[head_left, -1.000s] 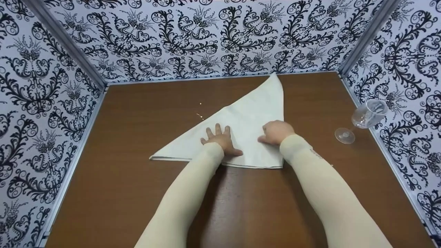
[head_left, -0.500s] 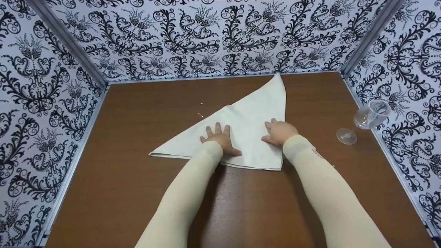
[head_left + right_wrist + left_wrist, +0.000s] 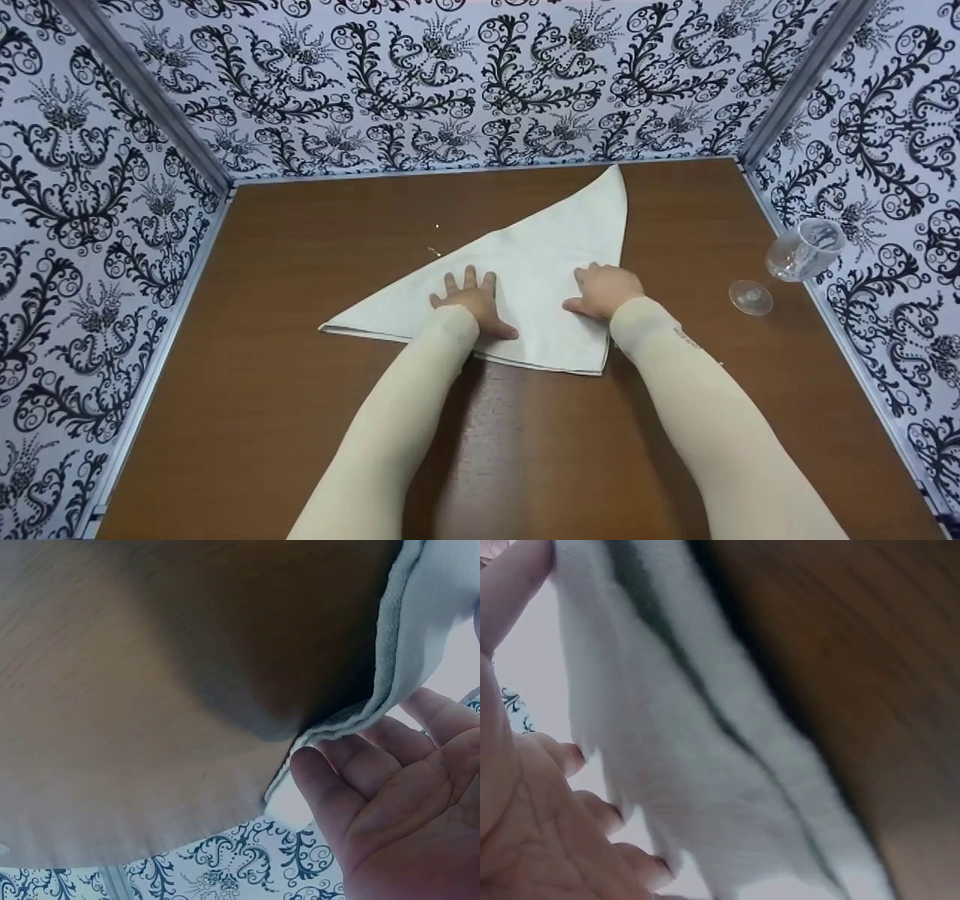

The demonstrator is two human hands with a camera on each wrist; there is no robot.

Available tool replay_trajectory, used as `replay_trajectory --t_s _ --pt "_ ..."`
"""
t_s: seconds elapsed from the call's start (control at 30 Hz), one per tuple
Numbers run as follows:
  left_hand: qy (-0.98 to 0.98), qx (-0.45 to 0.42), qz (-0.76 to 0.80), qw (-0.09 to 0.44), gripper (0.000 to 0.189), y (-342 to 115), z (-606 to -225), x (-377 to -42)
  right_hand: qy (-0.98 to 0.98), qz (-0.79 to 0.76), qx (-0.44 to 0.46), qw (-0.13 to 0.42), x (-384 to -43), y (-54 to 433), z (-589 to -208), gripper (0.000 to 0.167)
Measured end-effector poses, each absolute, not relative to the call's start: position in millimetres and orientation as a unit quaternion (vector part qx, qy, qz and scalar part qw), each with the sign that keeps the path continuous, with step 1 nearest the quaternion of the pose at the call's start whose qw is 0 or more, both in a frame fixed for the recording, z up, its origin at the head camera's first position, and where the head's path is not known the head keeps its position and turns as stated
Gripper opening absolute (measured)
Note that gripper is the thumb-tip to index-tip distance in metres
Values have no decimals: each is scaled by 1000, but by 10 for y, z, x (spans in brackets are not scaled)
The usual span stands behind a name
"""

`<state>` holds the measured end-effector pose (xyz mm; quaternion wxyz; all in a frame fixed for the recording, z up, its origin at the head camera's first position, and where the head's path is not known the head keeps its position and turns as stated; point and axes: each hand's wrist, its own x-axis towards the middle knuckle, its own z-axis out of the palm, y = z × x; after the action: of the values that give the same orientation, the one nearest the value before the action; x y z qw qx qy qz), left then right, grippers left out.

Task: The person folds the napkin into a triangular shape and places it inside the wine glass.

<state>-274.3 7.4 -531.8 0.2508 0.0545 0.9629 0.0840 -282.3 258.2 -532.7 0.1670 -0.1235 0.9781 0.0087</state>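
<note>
A white cloth napkin (image 3: 555, 247), folded into a triangle, lies on the brown wooden table. One tip points to the far edge, another to the left, and a square-looking corner is nearest the person. My left hand (image 3: 474, 306) rests on its left middle with fingers spread. On the right part of the napkin lies my right hand (image 3: 606, 290), its fingers extended and touching the cloth close to the right edge. The left wrist view shows layered edges of the napkin (image 3: 660, 757) beside the palm. In the right wrist view, fingertips (image 3: 306, 765) sit right at the napkin's edge.
A clear wine glass (image 3: 806, 251) stands at the right side of the table (image 3: 285, 420), near the patterned right wall. Small pale crumbs (image 3: 435, 252) lie beyond the napkin's long edge. Black-and-white patterned walls (image 3: 420, 82) enclose the back and both sides.
The napkin has turned slightly clockwise: its far tip shifted right, its near corner left. My right hand's fingers have straightened from a curl. My left hand slid a little left, staying spread.
</note>
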Motion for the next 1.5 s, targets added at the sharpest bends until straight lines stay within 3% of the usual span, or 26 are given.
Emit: replay_trajectory --t_s 0.13,0.3,0.9,1.2,1.33,1.5 --pt "961 60 89 253 122 156 -5329 -2718 980 -18 -128 151 -2851 2633 -5339 69" --pt "956 63 112 264 114 169 -5235 -2630 975 -59 -121 179 -2820 2674 -5307 83" --pt "953 79 119 265 112 13 -5215 -2666 977 -28 -100 189 -2854 2592 -5413 87" --pt "958 93 79 261 109 -10 -5171 -2667 977 -36 -141 155 -2858 2628 -5403 73" --pt "955 92 96 266 109 4 -5175 -2642 972 -52 -145 175 -2852 2695 -5432 84" --pt "955 84 107 264 111 -24 -5208 -2652 972 -62 -138 181 -2846 2699 -5450 85"
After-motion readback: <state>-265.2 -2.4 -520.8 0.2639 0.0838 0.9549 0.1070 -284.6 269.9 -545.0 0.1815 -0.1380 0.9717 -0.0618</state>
